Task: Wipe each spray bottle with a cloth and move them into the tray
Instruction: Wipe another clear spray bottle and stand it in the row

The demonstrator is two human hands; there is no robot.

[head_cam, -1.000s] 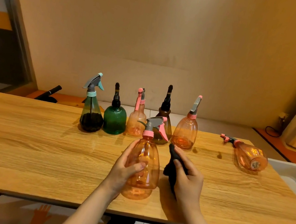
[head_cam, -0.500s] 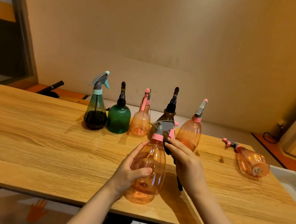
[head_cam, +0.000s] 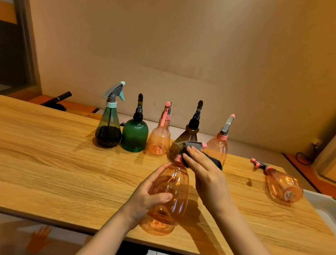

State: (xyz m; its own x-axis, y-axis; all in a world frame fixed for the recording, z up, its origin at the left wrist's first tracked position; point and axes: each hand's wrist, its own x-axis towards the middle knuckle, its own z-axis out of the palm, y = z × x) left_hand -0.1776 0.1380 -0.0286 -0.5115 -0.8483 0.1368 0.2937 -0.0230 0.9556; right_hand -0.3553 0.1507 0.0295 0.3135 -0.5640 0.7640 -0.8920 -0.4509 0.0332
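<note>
Left hand (head_cam: 148, 196) grips one orange bottle (head_cam: 169, 195); right hand (head_cam: 204, 172) presses the dark cloth (head_cam: 214, 161) on its nozzle. Five bottles stand far, one lies right near the tray (head_cam: 329, 208).

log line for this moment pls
step: wiping nozzle | left hand grips orange spray bottle | right hand presses dark cloth | tray: no bottle visible

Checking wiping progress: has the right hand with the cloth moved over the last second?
Yes. The right hand with the dark cloth has risen from beside the held orange bottle's body to its sprayer head.
</note>
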